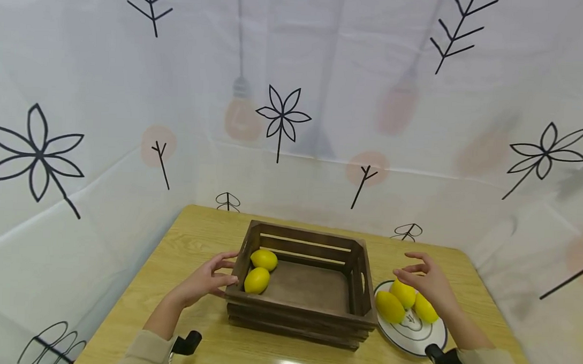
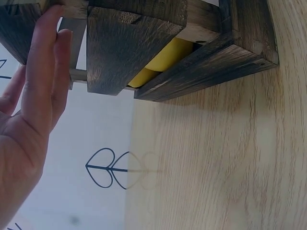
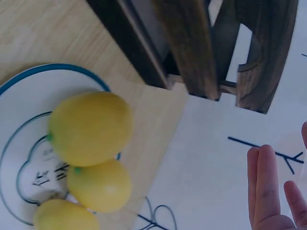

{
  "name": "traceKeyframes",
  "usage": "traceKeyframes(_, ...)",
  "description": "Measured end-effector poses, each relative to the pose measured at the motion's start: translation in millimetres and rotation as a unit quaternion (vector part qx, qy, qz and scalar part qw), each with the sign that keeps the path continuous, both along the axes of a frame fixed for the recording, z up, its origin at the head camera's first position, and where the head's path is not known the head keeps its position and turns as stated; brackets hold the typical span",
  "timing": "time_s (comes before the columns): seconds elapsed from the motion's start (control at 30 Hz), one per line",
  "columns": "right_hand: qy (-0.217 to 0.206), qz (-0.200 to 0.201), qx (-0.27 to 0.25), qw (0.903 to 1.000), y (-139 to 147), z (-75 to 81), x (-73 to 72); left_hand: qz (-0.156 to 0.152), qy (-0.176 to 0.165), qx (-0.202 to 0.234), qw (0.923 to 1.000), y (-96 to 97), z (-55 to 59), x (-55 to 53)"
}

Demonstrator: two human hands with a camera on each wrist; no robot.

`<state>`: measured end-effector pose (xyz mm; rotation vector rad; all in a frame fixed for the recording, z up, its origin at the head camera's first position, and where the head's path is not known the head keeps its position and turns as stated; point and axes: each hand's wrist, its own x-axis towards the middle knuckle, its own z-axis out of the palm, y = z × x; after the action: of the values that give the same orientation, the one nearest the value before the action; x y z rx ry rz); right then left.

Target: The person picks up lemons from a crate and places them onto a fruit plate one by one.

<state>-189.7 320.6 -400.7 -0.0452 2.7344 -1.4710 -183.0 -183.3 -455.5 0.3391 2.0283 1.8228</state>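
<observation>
My left hand [image 1: 202, 279] rests against the left end of a dark brown wooden crate [image 1: 298, 332], its fingers fairly straight. In the left wrist view those fingers [image 2: 41, 72] lie along the slatted end wall. Two lemons, a rear one [image 1: 264, 260] and a front one [image 1: 256, 280], sit inside the crate at its left. Above a white plate [image 1: 413, 347] to the crate's right hovers my right hand [image 1: 430, 283], fingers loosely bent around nothing. Three lemons lie on this plate: a left one [image 1: 390, 307], a rear one [image 1: 403, 294] and a right one [image 1: 426, 308], partly hidden by the hand.
A light wooden table [image 1: 207, 235] carries the crate and the plate. White cloth [image 1: 324, 86] printed with plants and lamps hangs behind and on both sides. The crate's right end has a cut-out handle hole, and its walls rise above the lemons.
</observation>
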Motion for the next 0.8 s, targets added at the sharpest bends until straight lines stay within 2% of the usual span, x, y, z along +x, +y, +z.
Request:
traceKeyframes(0.2, 0.004, 0.021, -0.022, 0.9995, -13.9, 14.0, -9.5, 0.005, -0.003, -0.001, 1.0, 0.3, -0.6, -0.5)
traceKeyframes(0.4, 0.024, 0.036, -0.029, 0.9987, -30.0, 21.8, -17.3, 0.005, -0.006, -0.004, 1.0, 0.8, 0.4, 0.8)
traceKeyframes(0.8, 0.038, 0.054, -0.015, 0.9977, -59.3, 38.0, -33.3, 0.001, -0.004, -0.005, 1.0, 2.2, 2.6, 1.7)
